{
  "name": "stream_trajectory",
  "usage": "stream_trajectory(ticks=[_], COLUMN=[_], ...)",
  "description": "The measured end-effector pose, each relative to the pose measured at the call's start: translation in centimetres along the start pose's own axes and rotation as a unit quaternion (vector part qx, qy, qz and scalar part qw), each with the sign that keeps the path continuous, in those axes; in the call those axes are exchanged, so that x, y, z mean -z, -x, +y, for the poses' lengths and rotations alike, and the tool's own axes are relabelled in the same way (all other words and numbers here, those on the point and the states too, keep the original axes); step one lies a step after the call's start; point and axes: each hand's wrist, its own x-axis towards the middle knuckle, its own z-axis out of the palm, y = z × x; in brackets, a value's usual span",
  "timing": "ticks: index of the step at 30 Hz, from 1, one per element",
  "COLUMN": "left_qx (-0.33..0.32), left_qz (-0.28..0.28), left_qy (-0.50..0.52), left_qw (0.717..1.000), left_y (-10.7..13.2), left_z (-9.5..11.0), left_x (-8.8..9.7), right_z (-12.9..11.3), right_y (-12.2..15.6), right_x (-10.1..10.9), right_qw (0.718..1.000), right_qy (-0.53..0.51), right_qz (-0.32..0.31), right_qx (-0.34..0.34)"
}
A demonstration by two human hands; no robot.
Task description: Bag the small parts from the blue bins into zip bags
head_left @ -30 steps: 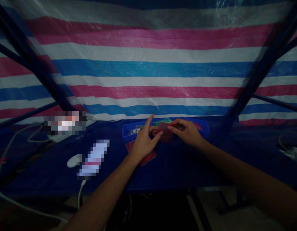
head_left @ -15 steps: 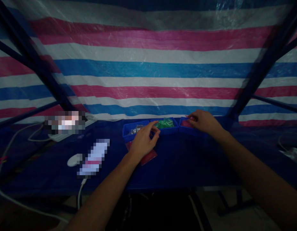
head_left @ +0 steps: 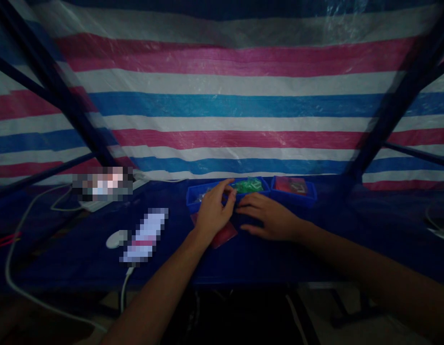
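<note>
Step in hand: the bare hands seem to be between placings, working thin packets among three bins.
Left hand (head_left: 215, 208): above a red packet (head_left: 225, 235) lying on the bench (head_left: 301, 261); grip has thumb and forefinger curved close, but whether they pinch anything I cannot tell.
Right hand (head_left: 268, 218): palm down just beside it, low over the bench; grip spread, nothing visible in it.
Right bin (head_left: 311, 197): a clear reddish packet (head_left: 291, 184) with metallic pieces showing lies across its top.
Middle bin (head_left: 266, 188): green packets (head_left: 248, 185).
Next move: probably calls for a light fingertip pinch on slippery film.
Hard to see: left bin (head_left: 191, 201) partly behind the left hand, its silvery contents unclear; dim light; phone (head_left: 146, 235) screen pixelated.
</note>
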Motion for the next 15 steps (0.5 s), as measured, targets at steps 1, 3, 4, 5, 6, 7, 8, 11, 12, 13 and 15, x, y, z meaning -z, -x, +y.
stream_trajectory(ticks=[1, 3, 4, 5, 6, 7, 8, 11, 12, 13, 15], left_qx=[0.005, 0.009, 0.010, 0.011, 0.011, 0.012, 0.013, 0.014, 0.013, 0.011, 0.007], left_qz=[0.003, 0.005, 0.004, 0.003, 0.002, 0.001, 0.000, -0.003, -0.003, -0.005, -0.009], left_qy=[0.002, 0.009, 0.011, 0.011, 0.011, 0.011, 0.010, 0.009, 0.007, 0.007, 0.007], left_qw=[1.000, 1.000, 1.000, 1.000, 1.000, 1.000, 1.000, 1.000, 1.000, 1.000, 1.000], left_y=[0.0, 0.0, 0.0, 0.0, -0.1, -0.1, -0.1, -0.1, -0.1, -0.1, -0.1], left_z=[0.1, 0.3, 0.4, 0.5, 0.5, 0.5, 0.5, 0.4, 0.3, 0.2, 0.1], left_x=[0.1, 0.2, 0.3, 0.3, 0.3, 0.3, 0.3, 0.2, 0.2, 0.2, 0.1], right_z=[-0.9, -2.1, -2.3, -2.2, -2.0, -1.6, -1.2, 0.1, 0.3, 0.5, 0.6], right_y=[-0.3, -0.7, -0.8, -0.8, -0.7, -0.6, -0.4, 0.0, 0.1, 0.1, 0.2], right_x=[-0.5, -1.2, -1.5, -1.6, -1.6, -1.5, -1.4, -0.8, -0.6, -0.5, -0.4], right_qw=[0.998, 0.990, 0.986, 0.984, 0.983, 0.984, 0.984, 0.988, 0.989, 0.990, 0.992], right_qy=[-0.034, -0.092, -0.113, -0.126, -0.134, -0.135, -0.131, -0.110, -0.104, -0.100, -0.099], right_qz=[-0.021, -0.066, -0.079, -0.089, -0.095, -0.099, -0.101, -0.102, -0.099, -0.094, -0.082], right_qx=[0.042, 0.088, 0.092, 0.087, 0.079, 0.069, 0.061, 0.039, 0.031, 0.023, 0.006])
